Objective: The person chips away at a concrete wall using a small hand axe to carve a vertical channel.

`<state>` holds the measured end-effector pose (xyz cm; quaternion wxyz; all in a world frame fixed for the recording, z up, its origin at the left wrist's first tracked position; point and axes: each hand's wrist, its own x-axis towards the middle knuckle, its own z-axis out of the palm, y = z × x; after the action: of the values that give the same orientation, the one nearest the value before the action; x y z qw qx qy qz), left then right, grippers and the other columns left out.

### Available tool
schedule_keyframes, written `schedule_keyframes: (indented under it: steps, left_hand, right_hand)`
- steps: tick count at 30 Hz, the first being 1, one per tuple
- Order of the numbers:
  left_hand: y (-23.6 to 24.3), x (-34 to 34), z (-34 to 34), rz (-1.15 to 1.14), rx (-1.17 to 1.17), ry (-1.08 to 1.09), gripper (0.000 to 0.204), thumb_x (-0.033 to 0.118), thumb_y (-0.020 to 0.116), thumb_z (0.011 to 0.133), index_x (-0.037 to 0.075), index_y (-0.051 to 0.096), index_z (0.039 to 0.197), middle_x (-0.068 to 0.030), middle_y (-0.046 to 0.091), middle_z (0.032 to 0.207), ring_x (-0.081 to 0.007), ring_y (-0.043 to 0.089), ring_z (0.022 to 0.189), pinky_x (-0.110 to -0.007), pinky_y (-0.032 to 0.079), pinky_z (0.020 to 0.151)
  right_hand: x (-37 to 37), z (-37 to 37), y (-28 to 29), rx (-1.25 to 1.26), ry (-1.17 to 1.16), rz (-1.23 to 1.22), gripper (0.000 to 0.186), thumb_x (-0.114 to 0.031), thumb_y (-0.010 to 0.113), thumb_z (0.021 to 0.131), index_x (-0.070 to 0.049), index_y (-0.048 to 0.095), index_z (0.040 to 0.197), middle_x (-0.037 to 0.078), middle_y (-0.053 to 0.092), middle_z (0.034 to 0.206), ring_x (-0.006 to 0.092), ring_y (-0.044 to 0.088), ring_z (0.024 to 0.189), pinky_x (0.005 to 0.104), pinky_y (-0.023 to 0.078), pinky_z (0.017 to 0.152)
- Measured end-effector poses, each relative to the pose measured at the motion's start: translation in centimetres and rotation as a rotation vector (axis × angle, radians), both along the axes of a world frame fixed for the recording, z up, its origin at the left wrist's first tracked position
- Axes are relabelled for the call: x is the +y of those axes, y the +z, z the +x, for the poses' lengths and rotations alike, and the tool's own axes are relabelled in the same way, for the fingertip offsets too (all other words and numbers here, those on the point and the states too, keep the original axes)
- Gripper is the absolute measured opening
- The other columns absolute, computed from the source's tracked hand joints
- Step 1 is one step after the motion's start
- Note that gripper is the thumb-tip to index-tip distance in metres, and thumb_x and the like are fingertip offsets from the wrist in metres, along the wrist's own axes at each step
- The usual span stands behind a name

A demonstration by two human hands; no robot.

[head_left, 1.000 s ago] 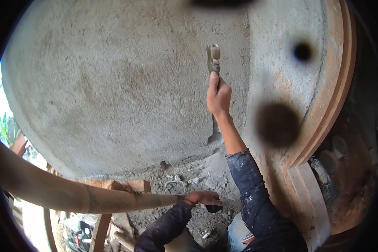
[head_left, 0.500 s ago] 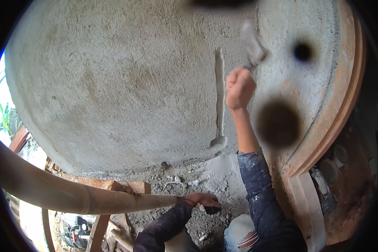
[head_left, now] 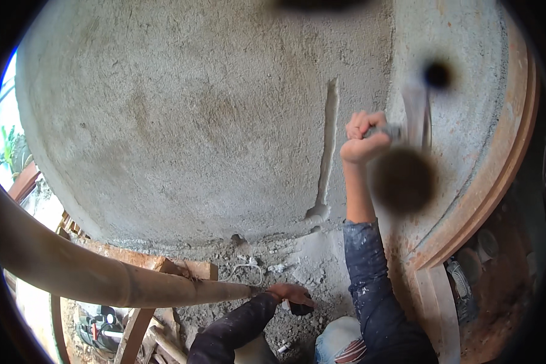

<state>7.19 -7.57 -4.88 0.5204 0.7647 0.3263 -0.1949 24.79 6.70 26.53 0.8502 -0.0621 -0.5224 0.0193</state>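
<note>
Wall [head_left: 194, 133]: rough grey render, curved by the fisheye, fills most of the view. Paler band [head_left: 455, 182] down its right side, edged by brownish trim [head_left: 525, 136]. Pole [head_left: 103, 276] runs in from the left edge, its far end just beside the left wrist.

Rubble [head_left: 224, 315]: grey, loose, along the wall's foot and around the left hand. Groove [head_left: 330, 139]: long, narrow, near vertical in the wall, left of the right hand, with a wider pocket at its lower end. Wood block [head_left: 200, 269] sits behind the pole.

Right hand [head_left: 364, 138]: raised in front of the wall, between groove and band, fingers closed round the tool's handle. Tool [head_left: 417, 118]: head out to the right of the fist, in front of the band, motion-blurred, exact shape unclear. Can't tell whether it touches the wall.

Left hand [head_left: 292, 293]: low over the rubble, fingers over a black object [head_left: 302, 309]. Undersides of the fingers hidden, so can't tell if it's gripped or just covered. Wire loop [head_left: 249, 267] lies on the rubble, up and left of that hand.
</note>
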Motion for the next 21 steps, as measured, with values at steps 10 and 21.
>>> schedule_keyframes:
  steps: [10, 21]
  left_hand:
    - [0.7, 0.1, -0.3, -0.046, 0.081, -0.044, 0.067, 0.066, 0.054, 0.081, 0.004, 0.065, 0.106, -0.0078, 0.068, 0.094, -0.0204, 0.065, 0.084, -0.036, 0.052, 0.070]
    - [-0.4, 0.2, -0.8, -0.037, 0.012, 0.001, 0.065, 0.062, 0.055, 0.083, 0.002, 0.065, 0.106, -0.0103, 0.068, 0.094, -0.0220, 0.065, 0.085, -0.035, 0.052, 0.071]
  right_hand:
    - [-1.3, -1.4, 0.6, -0.057, -0.106, -0.412, 0.059, -0.056, 0.033, 0.096, -0.011, 0.039, 0.059, 0.000, 0.041, 0.050, 0.0084, 0.040, 0.043, 0.0254, 0.026, 0.036]
    - [1.0, -2.2, -2.5, -0.088, -0.293, -0.585, 0.051, -0.042, 0.047, 0.096, -0.012, 0.038, 0.056, -0.001, 0.038, 0.047, 0.0062, 0.033, 0.036, 0.0271, 0.024, 0.034]
